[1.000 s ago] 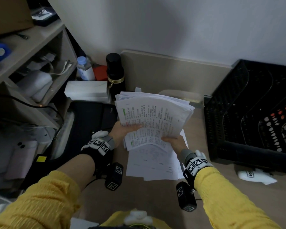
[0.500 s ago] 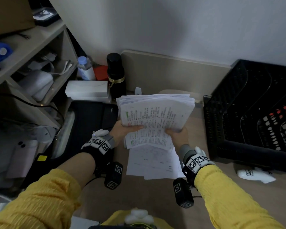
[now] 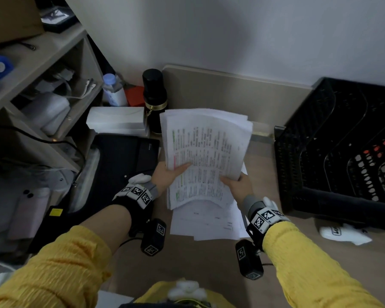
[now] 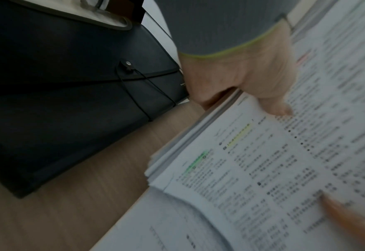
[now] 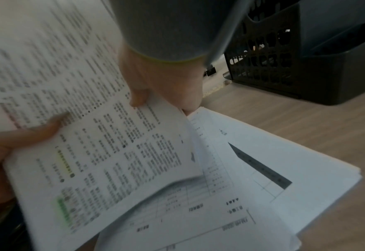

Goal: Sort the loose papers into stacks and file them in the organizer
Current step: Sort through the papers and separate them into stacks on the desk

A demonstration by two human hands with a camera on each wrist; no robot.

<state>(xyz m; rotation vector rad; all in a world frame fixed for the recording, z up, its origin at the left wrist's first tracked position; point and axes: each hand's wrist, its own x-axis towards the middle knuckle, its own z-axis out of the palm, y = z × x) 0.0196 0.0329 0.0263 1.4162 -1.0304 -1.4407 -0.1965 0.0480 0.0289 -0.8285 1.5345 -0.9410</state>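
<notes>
I hold a thick stack of printed papers (image 3: 206, 152) above the desk with both hands. My left hand (image 3: 168, 174) grips its left edge, thumb on the top sheet; the same left hand (image 4: 252, 84) shows in the left wrist view on the stack of papers (image 4: 263, 161). My right hand (image 3: 237, 183) grips the lower right edge, and in the right wrist view the right hand (image 5: 162, 84) pinches the stack of papers (image 5: 104, 144). Loose sheets (image 3: 207, 223) lie flat beneath, also loose sheets (image 5: 252, 195). The black mesh organizer (image 3: 333, 152) stands at the right.
A black expanding folder (image 3: 120, 156) lies left of the papers, with a white box (image 3: 118, 118), a black flask (image 3: 155, 96) and a water bottle (image 3: 113, 90) behind. Shelves (image 3: 42, 70) rise at far left. A white object (image 3: 345, 233) lies before the organizer.
The held stack has turned from a landscape fan to nearly upright, its top edge tipped away. My right hand has slid from the bottom edge to the lower right corner.
</notes>
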